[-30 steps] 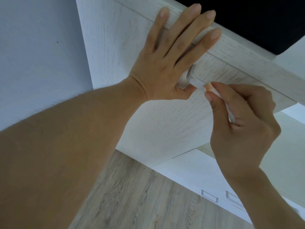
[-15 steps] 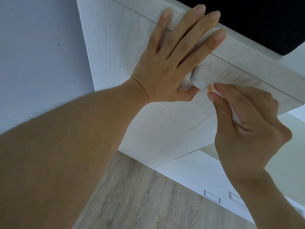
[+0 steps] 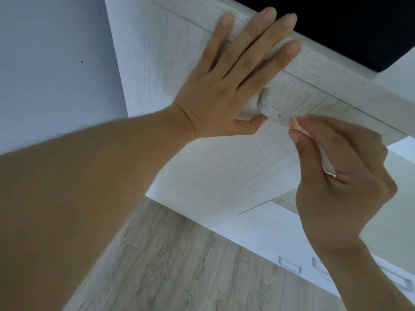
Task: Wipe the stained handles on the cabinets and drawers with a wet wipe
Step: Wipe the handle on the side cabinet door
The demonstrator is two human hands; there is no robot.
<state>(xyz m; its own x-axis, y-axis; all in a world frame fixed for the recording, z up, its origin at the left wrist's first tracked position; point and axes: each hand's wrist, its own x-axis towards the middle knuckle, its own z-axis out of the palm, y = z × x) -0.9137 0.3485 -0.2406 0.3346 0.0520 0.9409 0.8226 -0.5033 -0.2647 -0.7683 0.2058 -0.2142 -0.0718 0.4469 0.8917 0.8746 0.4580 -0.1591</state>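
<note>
The likeliest trouble from here was the wet wipe slipping off the narrow handle and smearing the pale wood-grain cabinet door rather than lifting the stain, since the wipe was pinched into a thin folded strip and touched the handle only at its tip; a hard push might also have swung the door, though the other hand seemed placed to steady it. The left hand, in the upper centre of the frame, lay flat and spread wide on the door, holding nothing, its thumb just beside the handle's left end; the right hand, at the right of the frame, was closed in a pinch on the wipe, fingertips at the handle's right end; the handle sat between the two hands, right of centre; further handles showed at the lower right, well apart.
</note>
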